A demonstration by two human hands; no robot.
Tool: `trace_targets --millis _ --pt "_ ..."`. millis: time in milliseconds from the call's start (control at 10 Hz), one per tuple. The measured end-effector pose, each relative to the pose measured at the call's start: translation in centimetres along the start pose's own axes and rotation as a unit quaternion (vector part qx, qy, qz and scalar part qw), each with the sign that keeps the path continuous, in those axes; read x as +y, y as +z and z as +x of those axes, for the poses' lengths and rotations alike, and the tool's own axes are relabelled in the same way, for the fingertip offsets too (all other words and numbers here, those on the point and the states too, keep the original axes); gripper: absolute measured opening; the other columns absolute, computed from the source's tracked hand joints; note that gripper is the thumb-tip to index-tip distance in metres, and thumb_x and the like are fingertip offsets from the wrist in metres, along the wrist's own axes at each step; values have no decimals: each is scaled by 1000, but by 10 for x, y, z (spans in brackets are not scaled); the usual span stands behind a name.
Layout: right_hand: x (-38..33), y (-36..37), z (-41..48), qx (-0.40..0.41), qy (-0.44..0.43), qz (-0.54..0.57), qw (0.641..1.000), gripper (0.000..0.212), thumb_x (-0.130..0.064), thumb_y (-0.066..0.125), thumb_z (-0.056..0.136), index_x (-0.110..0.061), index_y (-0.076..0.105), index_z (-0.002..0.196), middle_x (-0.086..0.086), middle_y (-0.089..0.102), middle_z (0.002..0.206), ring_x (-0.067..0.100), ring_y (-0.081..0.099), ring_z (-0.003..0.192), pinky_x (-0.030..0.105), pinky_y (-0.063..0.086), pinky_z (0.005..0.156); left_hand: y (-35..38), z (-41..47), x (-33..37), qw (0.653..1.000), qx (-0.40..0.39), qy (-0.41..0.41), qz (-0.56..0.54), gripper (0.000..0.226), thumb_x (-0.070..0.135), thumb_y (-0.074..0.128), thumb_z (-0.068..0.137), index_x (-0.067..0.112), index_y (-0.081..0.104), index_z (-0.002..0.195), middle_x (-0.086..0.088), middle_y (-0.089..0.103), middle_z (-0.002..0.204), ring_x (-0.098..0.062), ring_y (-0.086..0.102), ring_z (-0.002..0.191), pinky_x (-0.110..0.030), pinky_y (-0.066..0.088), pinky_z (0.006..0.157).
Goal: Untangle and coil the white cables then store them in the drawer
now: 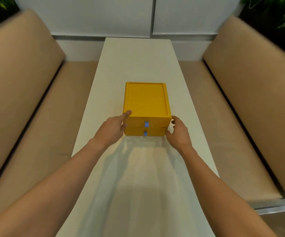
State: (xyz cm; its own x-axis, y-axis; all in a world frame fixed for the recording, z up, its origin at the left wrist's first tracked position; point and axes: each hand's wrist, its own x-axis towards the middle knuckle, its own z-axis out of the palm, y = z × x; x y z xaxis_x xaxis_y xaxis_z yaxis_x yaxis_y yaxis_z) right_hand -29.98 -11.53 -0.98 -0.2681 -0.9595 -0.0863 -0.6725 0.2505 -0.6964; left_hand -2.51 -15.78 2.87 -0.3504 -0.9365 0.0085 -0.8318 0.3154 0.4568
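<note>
Sitting midway along the table (pixel 138 57), the yellow drawer box (pixel 146 100) has both drawers (pixel 155 124) closed. The left hand (pixel 111 129) lays a straight forefinger on its near-left top corner. The right hand (pixel 178 132) curls around its near-right corner, seemingly gripping.

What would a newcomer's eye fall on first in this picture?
A bright yellow drawer box stands midway along the white table, both drawers shut, each with a small blue tab. The left hand touches its front left corner and the right hand holds its front right corner. Beige benches flank the table.
</note>
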Motion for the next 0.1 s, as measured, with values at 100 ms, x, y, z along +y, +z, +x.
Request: trace_targets --millis 100 --pt "-22 -18 -12 130 -85 26 987 58 -22 64 98 -20 42 151 1 53 144 21 51 130 42 50 106 -5 -10 6 998 60 -15 4 64 36 50 107 35 19 162 -11 61 134 -34 63 114 -49 55 88"
